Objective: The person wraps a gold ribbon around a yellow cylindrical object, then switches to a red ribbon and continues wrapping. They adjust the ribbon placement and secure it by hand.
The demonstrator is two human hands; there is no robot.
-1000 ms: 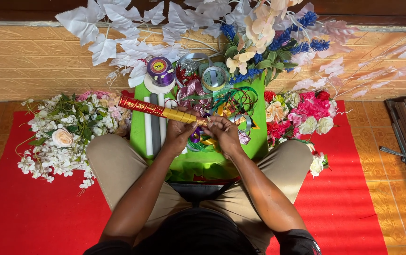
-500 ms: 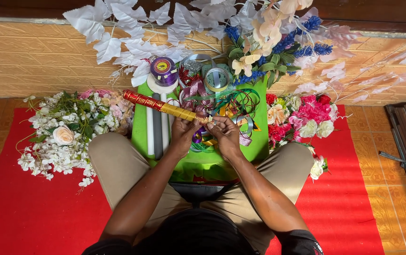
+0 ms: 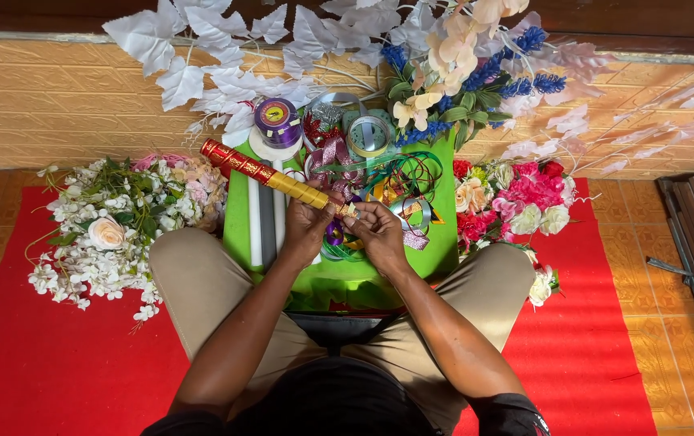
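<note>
Landmark: green board (image 3: 436, 250) across the lap. Left hand (image 3: 308, 228) over its middle, fingers curled tight around the near end of the red-and-gold wrapped stick (image 3: 270, 175); the stick angles up-left, far end past the board's left edge. Right hand (image 3: 381, 232) just beside the left, fingertips pinched at the stick's near tip; can't tell what sits between them. Curled ribbons (image 3: 395, 182) piled on the board behind the hands. Purple ribbon spool (image 3: 277, 121) at the board's far left corner. White flower bunch (image 3: 113, 234) left of the board, pink-red flower bunch (image 3: 516, 202) right.
</note>
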